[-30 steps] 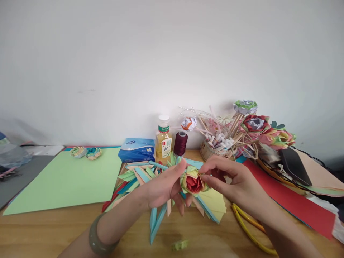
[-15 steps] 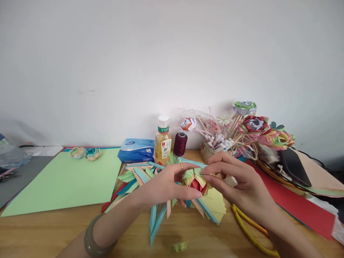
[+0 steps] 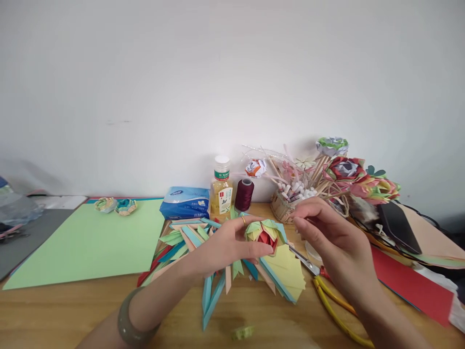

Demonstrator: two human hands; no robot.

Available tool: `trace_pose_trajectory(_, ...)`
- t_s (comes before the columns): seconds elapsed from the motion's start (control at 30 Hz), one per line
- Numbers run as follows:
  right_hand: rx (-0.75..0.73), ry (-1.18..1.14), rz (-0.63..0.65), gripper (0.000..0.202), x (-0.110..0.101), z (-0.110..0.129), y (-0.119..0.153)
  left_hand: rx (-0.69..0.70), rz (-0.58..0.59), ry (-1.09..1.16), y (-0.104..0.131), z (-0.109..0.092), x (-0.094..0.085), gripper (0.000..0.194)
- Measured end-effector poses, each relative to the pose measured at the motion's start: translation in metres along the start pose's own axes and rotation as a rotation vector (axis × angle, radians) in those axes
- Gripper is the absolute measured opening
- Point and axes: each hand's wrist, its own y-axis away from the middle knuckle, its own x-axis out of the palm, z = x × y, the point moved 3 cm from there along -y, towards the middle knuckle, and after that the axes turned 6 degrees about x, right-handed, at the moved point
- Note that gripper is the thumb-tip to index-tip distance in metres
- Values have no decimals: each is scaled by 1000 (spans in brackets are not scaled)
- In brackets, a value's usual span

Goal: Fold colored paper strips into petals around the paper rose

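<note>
Fingers: left hand [image 3: 227, 246] clamped on paper flower [image 3: 262, 230] | right hand [image 3: 336, 245] pinched together, open gap between | scissors [image 3: 320, 283] beneath

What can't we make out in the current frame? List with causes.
All in the head view:
- Underside of the paper flower: turned away, partly covered by the left hand.
- Anything pinched in the right hand: too small to tell.
- Full handles of the scissors: partly behind the right forearm.
- Translucent item: cut off by the left edge.
</note>
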Motion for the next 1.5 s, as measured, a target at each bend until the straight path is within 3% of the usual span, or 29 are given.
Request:
trace_pose_trajectory(0.33, -404, 345, 164, 15, 3, 11, 2, 1, 51, 85, 1, -2, 1, 45)
trace_pose_trajectory(0.57, -713, 654, 143, 17, 0, 9, 7, -11, 81, 70, -2, 2, 1, 48)
trace_pose_trajectory(0.73, -794, 735, 142, 15, 1, 3, 10, -2, 79, 31, -1, 2, 0, 48)
trace_pose_trajectory(0.83, -619, 581, 50, 10, 3, 6, 6, 25, 62, -63, 1, 0, 1, 46)
trace_pose_trajectory(0.97, -253, 406, 137, 13, 9, 2, 2, 106, -46, -253, 2, -3, 1, 58)
trace_pose_trajectory(1.1, -129, 345, 90, 9, 8, 0, 3, 219, -199, -464, 2, -5, -3, 63)
trace_pose_trajectory(1.2, 49, 227, 140, 14, 9, -3, 2, 315, -274, -604, 2, -6, -4, 58)
trace_pose_trajectory(1.33, 262, 57, 245, 20, 14, -8, 1, 430, -335, -747, 2, -5, -4, 54)
trace_pose_trajectory(1.5, 375, -90, 273, 20, 20, -12, 1, 691, -360, -975, 4, -2, -1, 48)
